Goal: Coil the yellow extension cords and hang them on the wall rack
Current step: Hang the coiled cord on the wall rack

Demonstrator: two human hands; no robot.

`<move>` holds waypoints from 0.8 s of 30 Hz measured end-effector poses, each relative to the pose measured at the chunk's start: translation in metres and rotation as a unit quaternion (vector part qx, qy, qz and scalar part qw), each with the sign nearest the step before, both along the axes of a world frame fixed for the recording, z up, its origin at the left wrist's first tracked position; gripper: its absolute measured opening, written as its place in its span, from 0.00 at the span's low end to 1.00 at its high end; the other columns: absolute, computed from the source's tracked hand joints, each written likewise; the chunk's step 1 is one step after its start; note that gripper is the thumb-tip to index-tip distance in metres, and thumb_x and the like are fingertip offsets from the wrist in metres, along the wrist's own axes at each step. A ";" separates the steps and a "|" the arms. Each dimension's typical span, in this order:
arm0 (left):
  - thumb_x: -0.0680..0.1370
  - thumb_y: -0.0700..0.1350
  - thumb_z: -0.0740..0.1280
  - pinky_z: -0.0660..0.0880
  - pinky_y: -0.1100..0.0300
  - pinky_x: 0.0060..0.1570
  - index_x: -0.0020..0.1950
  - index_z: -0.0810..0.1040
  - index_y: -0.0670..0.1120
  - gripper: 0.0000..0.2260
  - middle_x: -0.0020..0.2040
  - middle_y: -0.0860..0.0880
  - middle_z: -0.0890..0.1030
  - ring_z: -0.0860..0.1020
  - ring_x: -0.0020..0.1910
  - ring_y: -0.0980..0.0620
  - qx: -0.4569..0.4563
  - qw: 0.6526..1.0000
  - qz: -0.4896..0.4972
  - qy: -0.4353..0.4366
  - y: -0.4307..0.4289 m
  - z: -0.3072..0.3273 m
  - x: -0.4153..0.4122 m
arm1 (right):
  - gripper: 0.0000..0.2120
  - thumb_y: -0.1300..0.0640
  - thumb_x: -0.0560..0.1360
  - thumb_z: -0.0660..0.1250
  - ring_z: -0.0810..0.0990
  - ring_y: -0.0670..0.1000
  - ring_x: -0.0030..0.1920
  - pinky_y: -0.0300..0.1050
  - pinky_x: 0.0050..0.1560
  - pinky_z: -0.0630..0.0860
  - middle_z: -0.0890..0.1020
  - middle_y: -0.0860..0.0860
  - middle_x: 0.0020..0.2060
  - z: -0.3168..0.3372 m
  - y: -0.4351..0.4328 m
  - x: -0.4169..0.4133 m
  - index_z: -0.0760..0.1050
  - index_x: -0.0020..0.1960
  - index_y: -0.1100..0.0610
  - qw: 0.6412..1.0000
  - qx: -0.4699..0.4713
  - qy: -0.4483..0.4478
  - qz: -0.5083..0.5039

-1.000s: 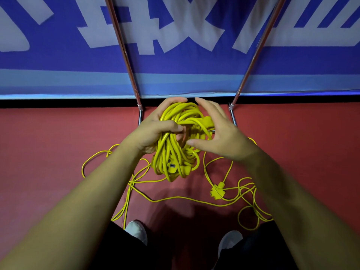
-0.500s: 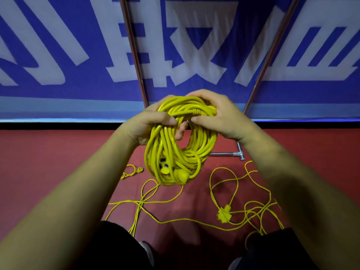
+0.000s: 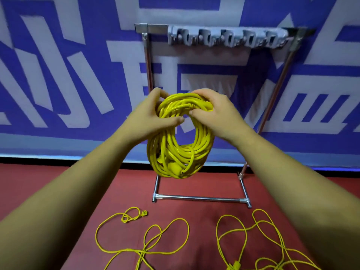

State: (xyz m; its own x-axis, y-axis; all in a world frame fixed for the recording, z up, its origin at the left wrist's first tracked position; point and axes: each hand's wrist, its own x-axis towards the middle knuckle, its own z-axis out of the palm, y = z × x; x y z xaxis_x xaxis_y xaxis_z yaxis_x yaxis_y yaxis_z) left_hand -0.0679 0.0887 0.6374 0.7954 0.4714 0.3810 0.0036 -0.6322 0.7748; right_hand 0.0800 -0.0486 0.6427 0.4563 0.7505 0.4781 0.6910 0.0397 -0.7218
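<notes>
A thick coil of yellow extension cord (image 3: 181,152) hangs upright in front of me, its plug ends tucked at the bottom. My left hand (image 3: 152,115) grips the coil's upper left side and my right hand (image 3: 212,110) grips its top right. The coil is well below the grey hook rack (image 3: 228,38), which sits on a metal frame against the wall with bare hooks. A loose yellow cord (image 3: 144,248) sprawls uncoiled on the red floor below, with a small plug end (image 3: 144,213) at its left.
The rack's frame has two upright poles (image 3: 149,71) and a floor crossbar (image 3: 200,198) on the red floor. Behind it is a blue and white banner wall (image 3: 58,75). More loose yellow cord (image 3: 259,244) lies at the lower right.
Both hands have lifted the coil from near the floor up toward the rack. My view has tilted up, so the hook rack now shows. My right hand has closed onto the coil.
</notes>
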 end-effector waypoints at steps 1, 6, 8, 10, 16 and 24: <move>0.72 0.52 0.78 0.72 0.67 0.33 0.59 0.71 0.48 0.22 0.38 0.54 0.80 0.75 0.31 0.63 0.050 0.998 0.021 -0.007 0.007 0.008 0.002 | 0.15 0.61 0.70 0.71 0.81 0.49 0.42 0.43 0.47 0.77 0.83 0.51 0.43 0.009 0.005 0.003 0.78 0.56 0.54 1.000 0.015 0.002 0.000; 0.73 0.53 0.76 0.75 0.60 0.36 0.59 0.72 0.52 0.20 0.42 0.52 0.83 0.77 0.34 0.59 0.125 0.990 0.037 -0.057 0.048 0.046 0.018 | 0.19 0.62 0.70 0.72 0.76 0.54 0.34 0.47 0.36 0.74 0.80 0.62 0.42 0.053 0.038 0.020 0.69 0.56 0.53 0.998 0.066 0.012 0.022; 0.73 0.52 0.76 0.77 0.62 0.36 0.60 0.72 0.51 0.20 0.44 0.51 0.83 0.80 0.36 0.57 0.131 0.988 0.036 -0.076 0.064 0.065 0.027 | 0.18 0.58 0.70 0.72 0.79 0.57 0.37 0.52 0.38 0.77 0.80 0.58 0.44 0.072 0.054 0.030 0.68 0.55 0.49 0.997 0.067 -0.010 0.027; 0.74 0.50 0.75 0.78 0.60 0.35 0.61 0.72 0.49 0.20 0.45 0.48 0.84 0.81 0.37 0.53 0.135 0.987 0.035 -0.083 0.080 0.081 0.038 | 0.18 0.56 0.71 0.72 0.80 0.56 0.41 0.53 0.41 0.78 0.80 0.55 0.46 0.087 0.071 0.042 0.68 0.55 0.48 0.997 0.069 -0.035 0.027; 0.73 0.52 0.76 0.80 0.58 0.39 0.62 0.72 0.52 0.22 0.48 0.48 0.83 0.82 0.41 0.54 0.142 0.985 0.036 -0.086 0.132 0.114 0.090 | 0.18 0.57 0.71 0.70 0.78 0.52 0.34 0.53 0.37 0.78 0.80 0.56 0.41 0.114 0.118 0.086 0.67 0.56 0.50 0.994 0.094 -0.056 -0.004; 0.75 0.47 0.75 0.83 0.56 0.42 0.64 0.70 0.49 0.22 0.49 0.43 0.84 0.85 0.44 0.47 0.112 0.991 0.025 -0.066 0.183 0.130 0.155 | 0.16 0.54 0.73 0.69 0.80 0.54 0.37 0.56 0.41 0.80 0.81 0.55 0.41 0.125 0.172 0.143 0.67 0.57 0.49 0.988 0.080 -0.105 -0.079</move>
State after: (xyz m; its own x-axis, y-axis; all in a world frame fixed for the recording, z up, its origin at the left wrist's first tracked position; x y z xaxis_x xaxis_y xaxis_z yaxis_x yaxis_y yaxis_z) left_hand 0.0869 0.2719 0.7676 0.7090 0.4003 0.5806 -0.0532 -0.7906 0.6101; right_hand 0.2229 0.1236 0.7680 0.4400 0.5854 0.6810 0.8312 0.0215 -0.5555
